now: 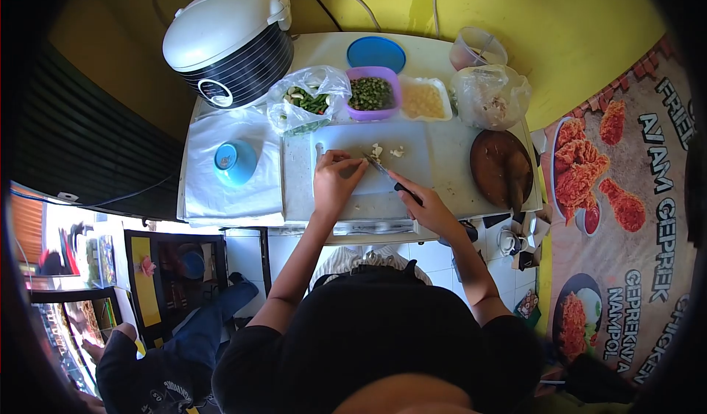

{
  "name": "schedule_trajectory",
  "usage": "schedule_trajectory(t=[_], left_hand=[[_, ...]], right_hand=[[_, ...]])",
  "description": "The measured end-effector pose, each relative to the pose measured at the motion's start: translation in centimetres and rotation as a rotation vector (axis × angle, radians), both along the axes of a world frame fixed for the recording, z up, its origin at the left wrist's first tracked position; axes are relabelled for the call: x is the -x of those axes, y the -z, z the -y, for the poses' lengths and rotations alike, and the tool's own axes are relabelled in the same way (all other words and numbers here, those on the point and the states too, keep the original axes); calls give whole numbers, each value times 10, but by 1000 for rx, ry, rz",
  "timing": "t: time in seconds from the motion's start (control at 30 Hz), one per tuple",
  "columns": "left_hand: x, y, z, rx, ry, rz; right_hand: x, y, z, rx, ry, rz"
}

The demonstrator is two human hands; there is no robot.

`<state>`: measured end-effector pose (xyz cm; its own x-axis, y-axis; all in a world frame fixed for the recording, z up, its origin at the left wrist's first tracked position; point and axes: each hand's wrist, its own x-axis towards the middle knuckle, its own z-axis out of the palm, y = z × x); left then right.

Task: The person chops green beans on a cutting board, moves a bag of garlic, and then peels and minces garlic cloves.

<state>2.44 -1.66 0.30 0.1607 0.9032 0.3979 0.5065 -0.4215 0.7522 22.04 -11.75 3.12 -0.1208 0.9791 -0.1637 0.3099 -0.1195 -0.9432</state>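
Observation:
My right hand (430, 209) is wrapped round the black handle of a knife (379, 166), its blade angled up and left across the white cutting board (412, 134). My left hand (340, 180) is closed, its fingertips pinched together by the blade on a small pale piece that looks like garlic, mostly hidden by the fingers. Just beyond the blade lie chopped white garlic bits (377, 150), with a second little group of bits (398, 152) to their right.
Behind the board stand a plastic bag of green vegetables (309, 101), a purple tub of chopped greens (372, 96), a white tray (426, 99) and another plastic bag (492, 97). A stone mortar (490, 167) is right; a blue cup (234, 162) and rice cooker (228, 42) are left. A person's sleeve (118, 362) shows lower left.

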Motion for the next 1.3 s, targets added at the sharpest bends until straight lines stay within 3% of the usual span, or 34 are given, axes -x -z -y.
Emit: schedule_trajectory(t=[0.47,0.63,0.77,0.83,0.93,1.3], left_hand=[[-2,0,2,-52,-25,-35],[-3,0,3,-10,-28,-16],[-6,-5,6,-57,-72,-45],[-8,-8,8,-66,-95,-76],[-8,-9,7,-4,-121,-94],[-5,-4,8,-58,-69,-106]], right_hand=[[3,-4,-5,19,-15,8],[13,6,-1,-185,37,220],[12,-3,-2,-52,10,339],[5,3,-6,-217,-10,130],[-7,-4,-3,-28,-46,134],[-10,-3,-9,-46,-103,1]])
